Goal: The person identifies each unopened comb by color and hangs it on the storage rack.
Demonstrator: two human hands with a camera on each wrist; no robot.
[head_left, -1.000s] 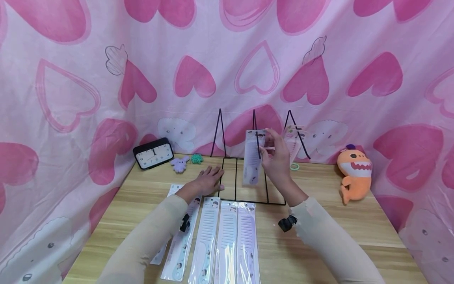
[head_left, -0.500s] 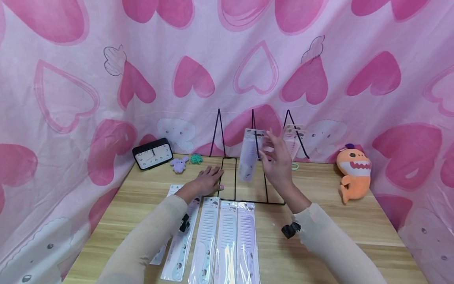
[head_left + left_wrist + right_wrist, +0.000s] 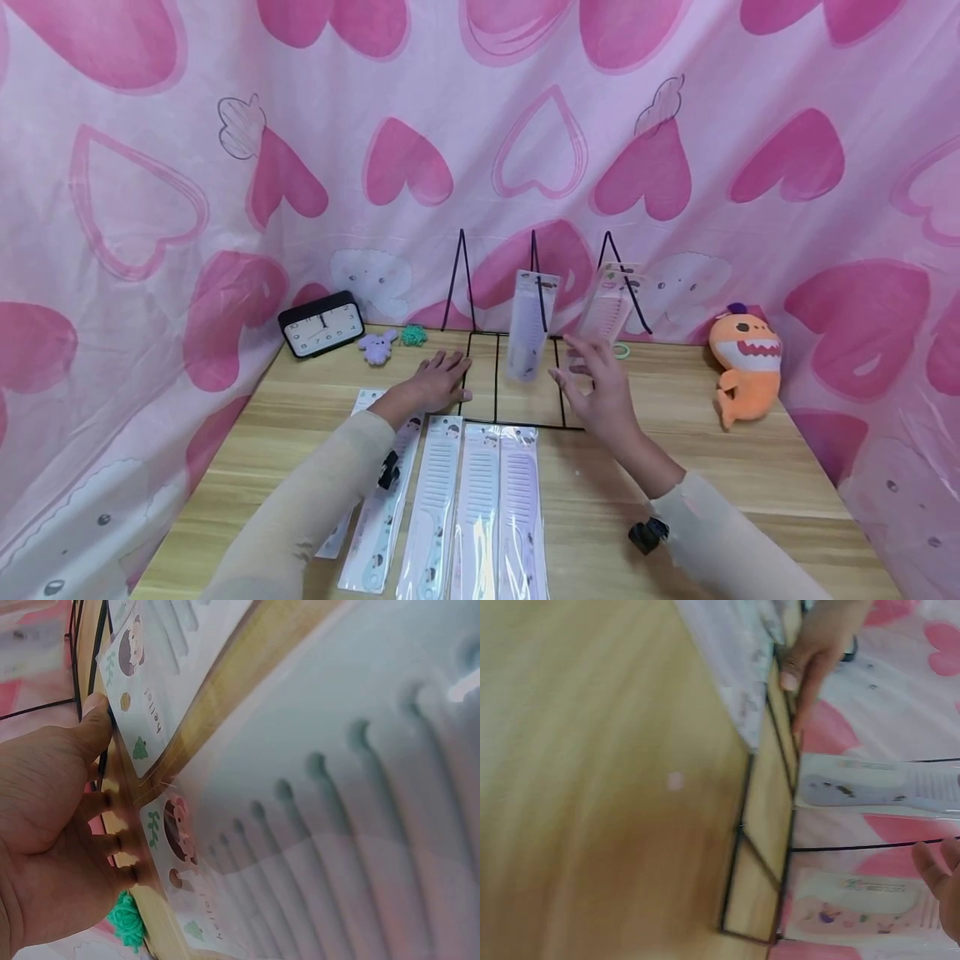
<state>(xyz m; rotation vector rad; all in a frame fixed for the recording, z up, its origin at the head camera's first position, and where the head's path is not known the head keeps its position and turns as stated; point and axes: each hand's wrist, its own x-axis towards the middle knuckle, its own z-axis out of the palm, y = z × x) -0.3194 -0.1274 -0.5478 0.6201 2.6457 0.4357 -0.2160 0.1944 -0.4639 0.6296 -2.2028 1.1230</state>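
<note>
My left hand (image 3: 438,382) rests on the left side of the black wire rack (image 3: 497,392), fingers spread. From the rack's middle hook hangs a packaged purple comb (image 3: 529,333). A packaged pink comb (image 3: 609,300) hangs on the right hook, its lower part behind my right hand. My right hand (image 3: 602,392) is in the air in front of the rack, fingers loosely bent and holding nothing. In the right wrist view its fingertips (image 3: 930,870) show at the right edge, near the hanging combs. Several packaged combs (image 3: 480,508) lie on the table in front of the rack.
A black clock (image 3: 322,325), a small purple toy (image 3: 377,347) and a green ball-like thing (image 3: 413,335) stand at the back left. An orange plush shark (image 3: 747,367) sits at the right. A green ring (image 3: 621,351) lies behind the rack. A pink heart curtain encloses the table (image 3: 697,475).
My right hand has let go of the purple comb's package and moved down and to the right. The comb now hangs by itself, having swung slightly. The left hand has stayed put.
</note>
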